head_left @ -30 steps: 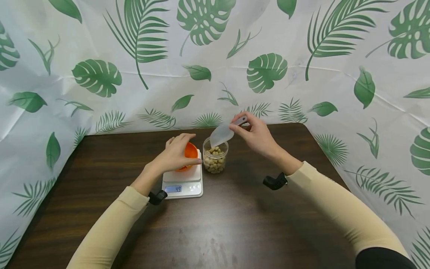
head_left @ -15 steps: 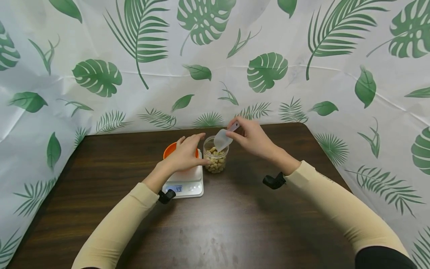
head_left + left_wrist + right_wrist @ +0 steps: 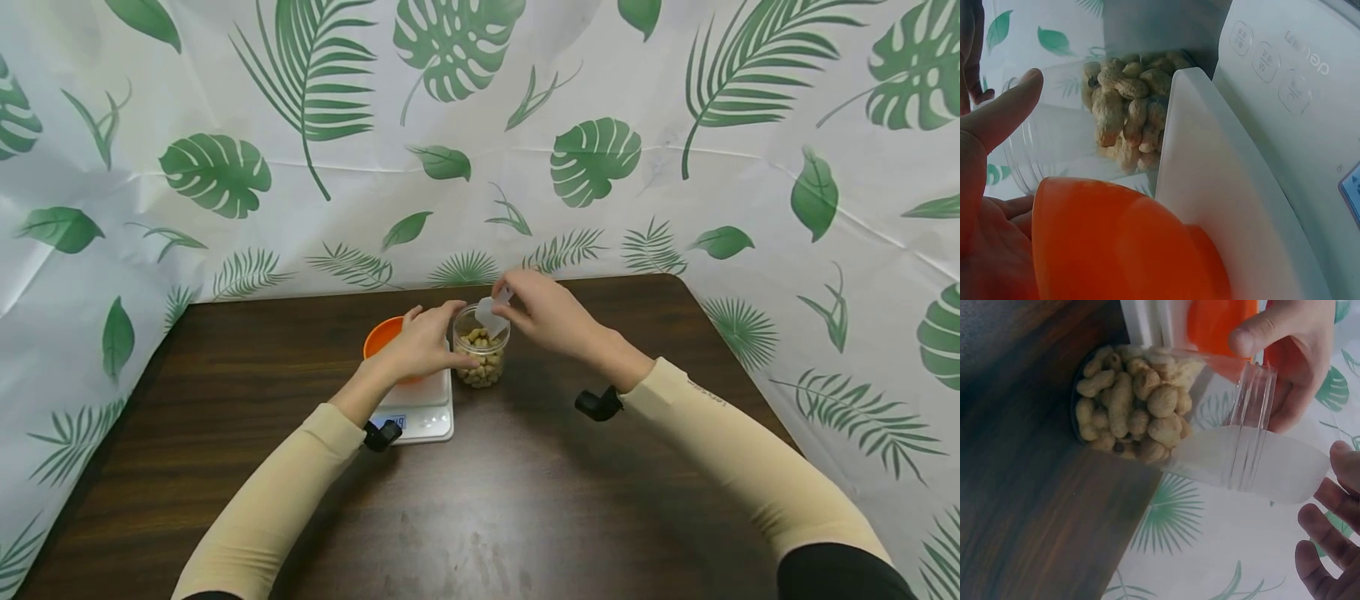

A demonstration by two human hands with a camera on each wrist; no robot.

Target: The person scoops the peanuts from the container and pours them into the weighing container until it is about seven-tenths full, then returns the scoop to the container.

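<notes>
My right hand [image 3: 551,312] pinches the handle of a whitish translucent scoop [image 3: 1229,456]. The scoop's blade dips through the mouth of a clear jar [image 3: 1210,419], down to the peanuts [image 3: 1132,406] in its lower part. My left hand [image 3: 423,342] spreads its thumb and fingers to either side of the jar's rim; whether they touch it I cannot tell. Beneath that hand an orange bowl [image 3: 1122,244] stands on a white kitchen scale [image 3: 427,425]. The left hand partly hides the bowl, whose inside cannot be seen well.
The jar stands on the dark wooden table [image 3: 510,500], close to the right side of the scale. Behind the table hangs a white sheet [image 3: 510,133] printed with green leaves. A black wrist camera [image 3: 600,404] hangs below the right forearm.
My left hand has moved right, from over the bowl to the jar's rim. My right hand has lowered the scoop deeper into the jar, moving left and down.
</notes>
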